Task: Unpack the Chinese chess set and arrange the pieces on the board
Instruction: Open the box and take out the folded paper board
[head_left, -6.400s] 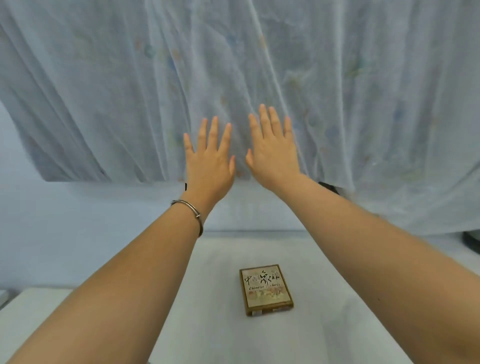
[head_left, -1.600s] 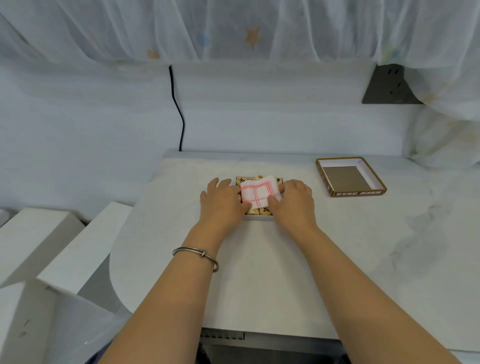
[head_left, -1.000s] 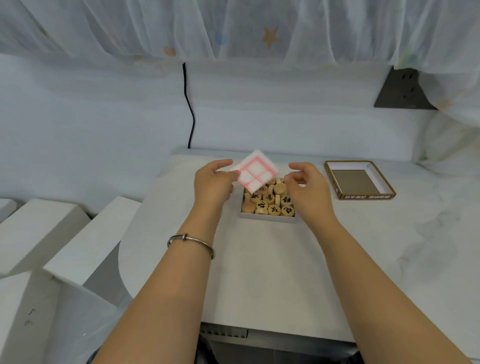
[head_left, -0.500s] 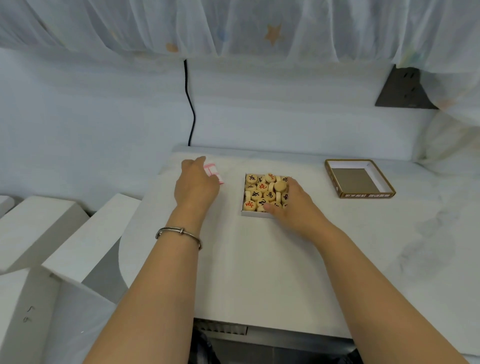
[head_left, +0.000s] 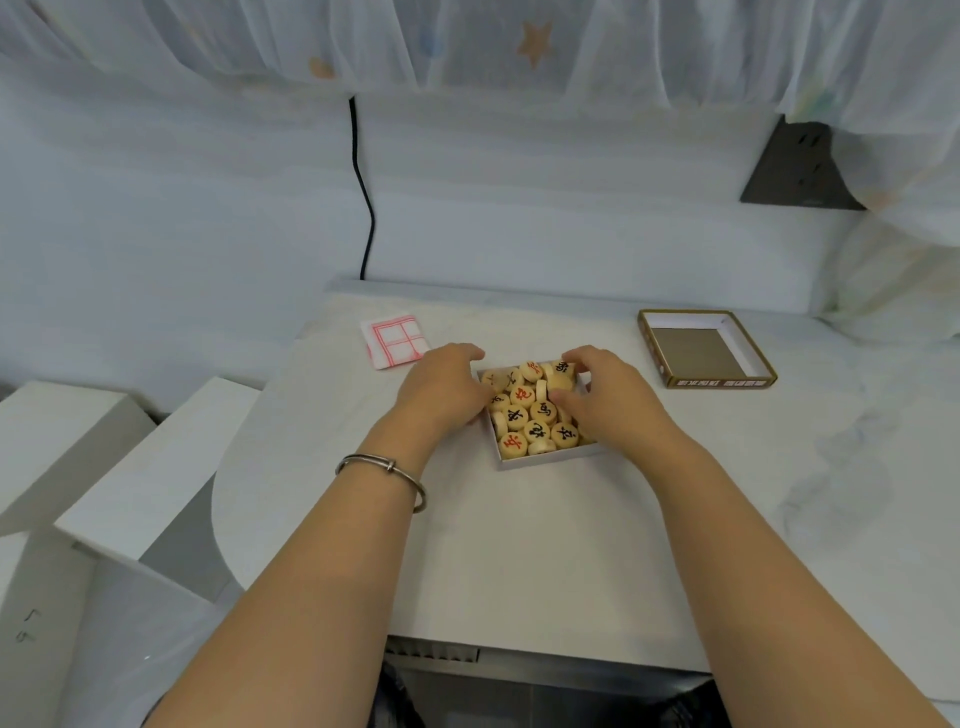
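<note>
A shallow white box (head_left: 545, 459) sits mid-table, filled with several round wooden chess pieces (head_left: 535, 410) marked in red and black. My left hand (head_left: 441, 387) grips the box's left wall, fingers curled at its far left corner. My right hand (head_left: 608, 400) grips the right wall, with the thumb lying over the pieces and the fingers at the far right corner. The folded paper board (head_left: 396, 340), white with red lines, lies flat on the table behind and to the left of the box.
The box's brown-rimmed lid (head_left: 769, 371) lies upside down at the back right of the white table (head_left: 519, 545). A black cable (head_left: 366, 208) hangs down the wall behind. White foam blocks (head_left: 156, 457) stand off the table's left edge.
My left hand carried the folded board to the left, laid it on the table and let go, then came back to the box's left side. My right hand stayed on the box.
</note>
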